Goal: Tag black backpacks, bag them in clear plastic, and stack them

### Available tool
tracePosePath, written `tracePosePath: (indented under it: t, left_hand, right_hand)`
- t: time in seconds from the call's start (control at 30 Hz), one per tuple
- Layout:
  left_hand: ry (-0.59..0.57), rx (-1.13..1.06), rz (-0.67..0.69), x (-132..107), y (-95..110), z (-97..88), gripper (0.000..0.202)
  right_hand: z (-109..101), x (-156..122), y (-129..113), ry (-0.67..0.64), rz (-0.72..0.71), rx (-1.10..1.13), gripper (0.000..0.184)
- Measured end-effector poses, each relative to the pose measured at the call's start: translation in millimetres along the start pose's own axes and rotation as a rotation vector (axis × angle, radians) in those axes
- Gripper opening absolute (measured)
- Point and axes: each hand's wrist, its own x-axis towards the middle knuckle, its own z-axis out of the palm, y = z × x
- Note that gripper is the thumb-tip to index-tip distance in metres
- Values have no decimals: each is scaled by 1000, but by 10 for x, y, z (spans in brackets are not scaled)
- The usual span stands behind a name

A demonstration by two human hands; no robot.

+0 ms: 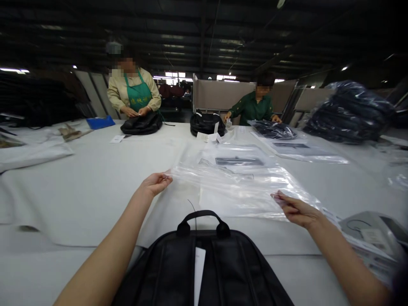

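While both arms reach forward from the lower edge of the head view, the left hand (157, 182) is near the middle of the frame, and its thumb and fingers pinch one corner of a transparent plastic bag (223, 187). The right hand (296, 210), to the right of the centre, also pinches the edge of this plastic between thumb and fingers. The two hands are well apart, and the plastic is stretched between them, above the white table (95, 199). A dark printed rectangle (239, 161) is seen at its upper part, but I cannot tell which layer carries it.

At the bottom centre is a black backpack (175, 272) with its top handle (202, 214) raised, and a white tag (199, 272) lies along its middle. At the lower right there is a grey device (371, 231), rather blurred.

In the upper left, a person in a green apron (138, 91) has both hands at a black bag (142, 124). In the upper right, a person in a dark green shirt (255, 106) stands behind a dark item in plastic (277, 129), and near the right edge is a pile of plastic-wrapped dark goods (347, 112)
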Motion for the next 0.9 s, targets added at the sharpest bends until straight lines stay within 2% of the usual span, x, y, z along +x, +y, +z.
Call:
tracePosePath:
  t: [0.07, 0.17, 0.23, 0.3, 0.33, 0.37, 0.4, 0.43, 0.5, 0.57, 0.63, 0.7, 0.73, 0.8, 0.9]
  left_hand:
    - [-59, -42, -58, -105, -19, -60, 24]
    - [-182, 13, -169, -322, -154, -126, 14]
    - [-372, 315, -174, -477, -251, -156, 20]
    - [-514, 818, -30, -597, -282, -174, 31]
    - [-518, 1037, 72, -634, -262, -179, 33]
    - [-473, 1174, 157, -657, -222, -182, 33]
    - [-397, 1272, 246, -667, -169, -183, 33]
    - [-316, 1343, 333, -671, -115, -184, 34]
    - [-194, 1498, 501, -678, -50, -192, 38]
    - [-163, 1685, 643, -722, -102, -213, 39]
    - [-272, 1801, 664, -809, -268, -253, 29]
    - [-422, 1883, 633, -911, -477, -307, 15]
    - [-486, 1902, 607, -955, -567, -333, 10]
    - [-565, 1902, 551, -1013, -679, -361, 13]
    - [-621, 1847, 456, -1037, -663, -328, 11]
  right_hand:
    - [55, -13, -3, -29, 140, 228, 13]
    - [69, 22, -4, -47, 159, 425, 25]
    - [76, 41, -2, -47, 129, 452, 30]
    - [147, 18, -31, -52, 122, 454, 30]
    - [220, -15, -69, -67, 110, 429, 29]
    - [319, -63, -124, -80, 67, 377, 28]
    - [438, -123, -192, -87, -32, 297, 27]
    - [569, -191, -265, -70, -212, 181, 27]
    - [814, -330, -377, 32, -688, -69, 28]
    - [960, -447, -353, 134, -1095, -309, 31]
    - [963, -528, -127, 103, -1334, -664, 28]
    - [851, -580, 267, -55, -1458, -1116, 20]
    - [777, -603, 488, -143, -1463, -1279, 18]
    - [645, -665, 884, -280, -1379, -1403, 23]
    - [582, -820, 1173, -336, -1062, -1348, 19]
